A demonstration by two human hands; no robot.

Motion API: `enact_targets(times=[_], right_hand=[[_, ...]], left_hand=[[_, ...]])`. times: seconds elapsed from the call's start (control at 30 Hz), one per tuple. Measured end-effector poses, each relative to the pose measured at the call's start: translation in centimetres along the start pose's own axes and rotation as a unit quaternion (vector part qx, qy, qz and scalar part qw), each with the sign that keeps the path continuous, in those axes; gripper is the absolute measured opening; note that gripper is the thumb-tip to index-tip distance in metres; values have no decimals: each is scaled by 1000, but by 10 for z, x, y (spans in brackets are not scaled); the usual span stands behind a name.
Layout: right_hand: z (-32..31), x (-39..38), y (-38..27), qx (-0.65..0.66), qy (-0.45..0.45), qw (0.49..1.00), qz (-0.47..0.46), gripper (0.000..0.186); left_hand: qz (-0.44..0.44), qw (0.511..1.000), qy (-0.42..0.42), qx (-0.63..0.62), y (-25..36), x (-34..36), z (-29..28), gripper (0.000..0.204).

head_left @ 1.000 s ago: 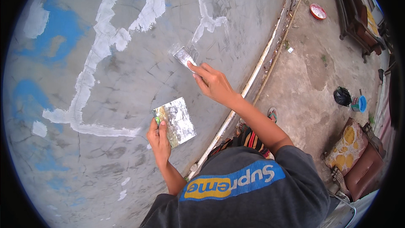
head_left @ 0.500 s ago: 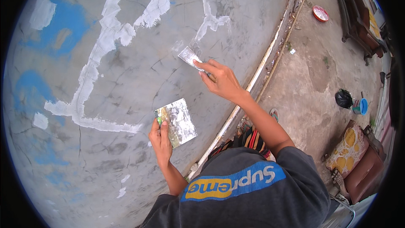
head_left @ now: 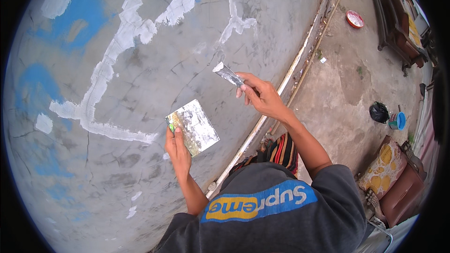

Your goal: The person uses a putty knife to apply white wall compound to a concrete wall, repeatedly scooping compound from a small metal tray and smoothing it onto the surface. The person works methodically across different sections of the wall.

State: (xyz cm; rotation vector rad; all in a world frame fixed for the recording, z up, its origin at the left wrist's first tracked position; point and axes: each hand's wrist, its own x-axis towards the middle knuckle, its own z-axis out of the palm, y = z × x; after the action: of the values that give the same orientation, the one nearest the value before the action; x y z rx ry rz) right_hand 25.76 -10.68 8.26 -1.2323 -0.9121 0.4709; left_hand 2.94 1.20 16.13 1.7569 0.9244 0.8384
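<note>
My left hand [head_left: 178,152] grips a square metal plate [head_left: 194,124], smeared and whitish, with a bit of green at the held edge. My right hand [head_left: 262,96] holds a narrow putty knife [head_left: 227,73], angled up-left with white paste on its tip; whether it touches the wall is hard to tell. Both are in front of a grey, cracked wall [head_left: 131,173] with blue patches. Long white filler strips [head_left: 108,63] branch over it, and a shorter forked strip [head_left: 233,23] lies above the knife, with faint smears below that.
A white pipe [head_left: 246,143] and a pole [head_left: 317,47] run along the wall's foot. On the concrete ground [head_left: 349,79] are a red-rimmed dish [head_left: 355,19], a black bag [head_left: 378,112] and a blue bucket [head_left: 397,121]. Wooden furniture [head_left: 398,23] and a cushioned seat [head_left: 384,168] stand right.
My right hand has moved right and slightly down, turning the knife away from the faint smear it was on. The plate in my left hand has shifted slightly up and tilted.
</note>
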Motion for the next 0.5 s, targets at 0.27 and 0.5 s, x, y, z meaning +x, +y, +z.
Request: enact_targets(times=[0.27, 0.5], right_hand=[[-7, -34, -19, 213, -47, 968, 125, 36], [4, -38, -44, -193, -10, 967, -163, 47]], left_hand=[[-140, 961, -84, -224, -11, 10, 13, 34], [-247, 899, -108, -346, 4, 6, 37, 26]])
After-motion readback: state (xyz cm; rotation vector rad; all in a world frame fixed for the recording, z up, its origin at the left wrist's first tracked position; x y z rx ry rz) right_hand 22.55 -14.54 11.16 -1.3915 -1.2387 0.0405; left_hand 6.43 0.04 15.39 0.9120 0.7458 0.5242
